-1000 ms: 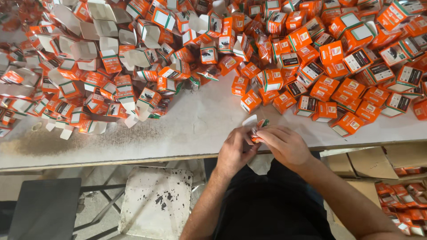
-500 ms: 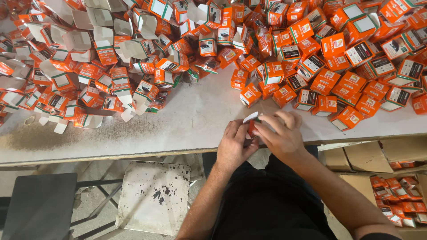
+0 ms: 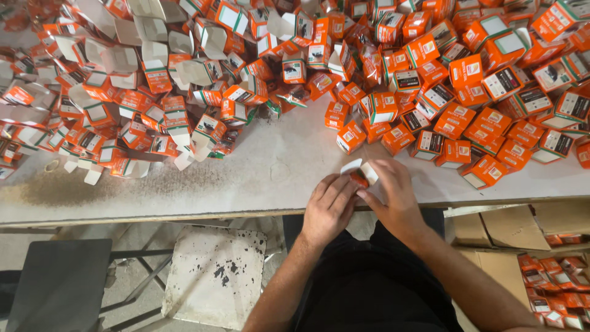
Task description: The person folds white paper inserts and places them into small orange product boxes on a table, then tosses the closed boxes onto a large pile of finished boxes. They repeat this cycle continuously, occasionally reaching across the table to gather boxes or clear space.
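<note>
Two bare hands meet at the near edge of the white table [image 3: 270,178], just above the person's dark lap. Between them sits a small orange carton [image 3: 359,174] with its white flaps standing open at the top. The left hand [image 3: 329,206] lies with its fingers stretched forward and close together, their tips pressing the carton's left side. The right hand [image 3: 393,193] curls over it from the other side, thumb and fingertips closed lightly on the box — both hands have hold of it, and it rests on or just above the tabletop; which of the two I cannot tell.

Below the table edge, to the left, stands a paint-chipped white stool [image 3: 215,276], with a dark grey seat [image 3: 58,283] beside it. To the right, flat cardboard sheets [image 3: 510,224] lie over more orange boxes [image 3: 553,283].

Farther out, the tabletop carries a wide spread of the same cartons: closed orange boxes [image 3: 467,86] heaped to the right and centre, well apart from the hands — and open, unfolded ones [image 3: 123,80] with white insides piled to the left.
</note>
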{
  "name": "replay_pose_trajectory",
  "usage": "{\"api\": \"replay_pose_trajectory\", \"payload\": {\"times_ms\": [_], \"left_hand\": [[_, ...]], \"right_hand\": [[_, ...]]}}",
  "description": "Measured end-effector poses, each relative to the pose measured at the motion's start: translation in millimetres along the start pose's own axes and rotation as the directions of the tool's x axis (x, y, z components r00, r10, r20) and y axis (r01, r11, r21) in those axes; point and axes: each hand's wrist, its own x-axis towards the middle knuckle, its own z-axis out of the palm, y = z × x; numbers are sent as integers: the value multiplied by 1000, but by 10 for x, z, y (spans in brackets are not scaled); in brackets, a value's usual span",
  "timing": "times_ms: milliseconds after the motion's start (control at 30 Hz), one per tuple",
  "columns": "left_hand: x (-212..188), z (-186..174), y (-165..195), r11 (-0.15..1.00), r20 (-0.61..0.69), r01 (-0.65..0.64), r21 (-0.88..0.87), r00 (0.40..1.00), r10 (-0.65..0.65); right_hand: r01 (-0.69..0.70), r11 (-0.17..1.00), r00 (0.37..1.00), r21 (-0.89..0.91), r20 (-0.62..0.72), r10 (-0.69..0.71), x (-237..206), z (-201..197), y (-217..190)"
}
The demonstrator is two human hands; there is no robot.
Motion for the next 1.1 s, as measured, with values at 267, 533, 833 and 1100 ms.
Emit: {"api": "replay_pose_trajectory", "payload": {"times_ms": [267, 533, 833, 1100], "left_hand": [[-82, 86, 16, 986, 6, 141, -85, 990, -141], [-96, 59, -88, 933, 89, 210, -291, 977, -192], [-93, 23, -107, 869, 164, 315, -380, 948, -272], [-58, -3, -86, 901, 154, 255, -352, 965, -213]], "right_hand": [[73, 997, 997, -26, 27, -72, -84, 53, 107], [-527, 805, 837, 273, 327, 438, 20, 127, 247], [1, 980, 960, 201, 276, -57, 113, -72, 168], [43, 969, 977, 242, 190, -91, 21, -1, 207]]}}
